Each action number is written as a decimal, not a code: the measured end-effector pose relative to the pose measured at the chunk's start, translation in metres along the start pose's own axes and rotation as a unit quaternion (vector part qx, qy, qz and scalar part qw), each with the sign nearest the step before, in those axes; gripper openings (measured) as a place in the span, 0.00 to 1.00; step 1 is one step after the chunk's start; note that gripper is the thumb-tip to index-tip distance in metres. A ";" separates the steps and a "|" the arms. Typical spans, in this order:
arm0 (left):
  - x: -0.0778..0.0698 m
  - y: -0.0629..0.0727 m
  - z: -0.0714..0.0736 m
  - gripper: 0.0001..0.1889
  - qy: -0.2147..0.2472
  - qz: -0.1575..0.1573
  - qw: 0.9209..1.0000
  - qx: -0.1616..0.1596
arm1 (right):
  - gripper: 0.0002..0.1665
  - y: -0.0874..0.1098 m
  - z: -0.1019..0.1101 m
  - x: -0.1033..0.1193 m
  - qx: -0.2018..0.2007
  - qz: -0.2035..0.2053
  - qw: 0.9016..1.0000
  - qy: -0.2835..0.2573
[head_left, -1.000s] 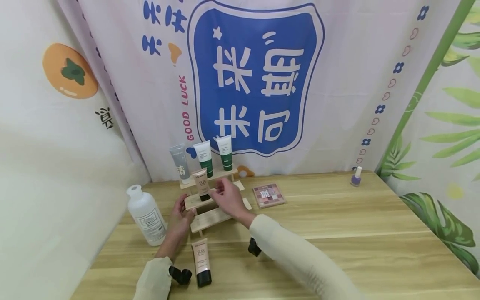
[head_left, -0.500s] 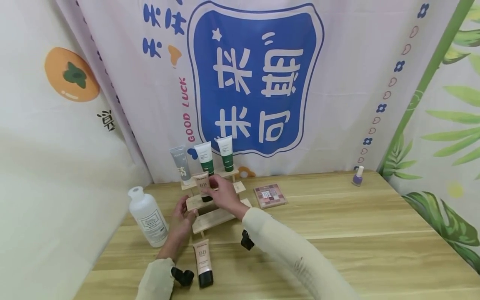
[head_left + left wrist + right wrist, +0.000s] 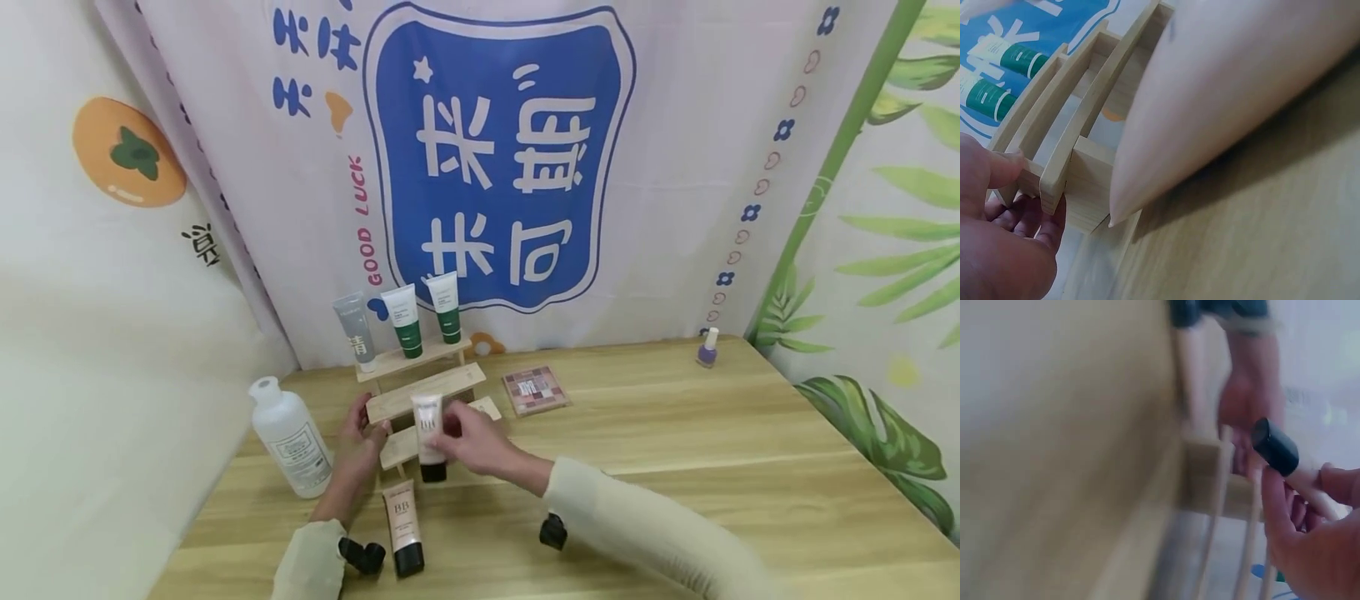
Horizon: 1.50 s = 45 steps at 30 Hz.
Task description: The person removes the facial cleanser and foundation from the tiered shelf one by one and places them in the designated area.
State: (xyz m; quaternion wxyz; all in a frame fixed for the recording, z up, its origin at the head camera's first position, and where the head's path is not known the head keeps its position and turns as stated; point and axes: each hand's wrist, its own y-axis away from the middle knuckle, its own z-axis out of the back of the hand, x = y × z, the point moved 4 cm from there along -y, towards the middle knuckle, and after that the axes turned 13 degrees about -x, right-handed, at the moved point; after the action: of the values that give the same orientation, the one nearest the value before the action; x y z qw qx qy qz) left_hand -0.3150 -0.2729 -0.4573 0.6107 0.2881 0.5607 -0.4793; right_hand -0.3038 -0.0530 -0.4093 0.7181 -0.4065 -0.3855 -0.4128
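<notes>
The rack (image 3: 426,394) is matt wood. The held tube (image 3: 425,423) looks plastic, its cap (image 3: 1275,447) glossy. Near the table's (image 3: 637,425) left edge stands a smooth plastic bottle (image 3: 291,437).

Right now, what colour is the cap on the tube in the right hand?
Black. The cap shows best in the right wrist view.

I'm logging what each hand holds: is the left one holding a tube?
No, the left hand grips the end of the wooden stand.

Lowest shelf (image 3: 397,448) partly hidden behind held tube (image 3: 426,421)
</notes>
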 end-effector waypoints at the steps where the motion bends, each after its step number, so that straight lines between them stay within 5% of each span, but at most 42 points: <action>1: 0.000 0.001 0.001 0.36 -0.004 0.002 1.000 -0.002 | 0.15 0.006 -0.001 -0.004 0.011 -0.004 1.000 0.004; 11: 0.000 0.000 0.002 0.35 -0.015 -0.019 1.000 -0.009 | 0.06 0.040 -0.025 -0.028 0.146 -0.049 0.982 0.107; 40: 0.004 -0.003 -0.002 0.34 -0.033 -0.016 0.999 -0.021 | 0.08 0.042 -0.031 -0.035 0.129 -0.087 0.984 0.081; 45: 0.006 -0.003 -0.001 0.35 -0.035 -0.015 0.999 -0.022 | 0.11 0.040 -0.027 -0.034 0.130 -0.069 0.985 0.087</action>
State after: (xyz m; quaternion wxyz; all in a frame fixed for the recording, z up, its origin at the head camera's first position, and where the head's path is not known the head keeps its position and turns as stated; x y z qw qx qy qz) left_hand -0.3180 -0.2746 -0.4624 0.6291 0.2485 0.5537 -0.4857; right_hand -0.2744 -0.0546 -0.4602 0.7656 -0.2447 -0.3992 -0.4412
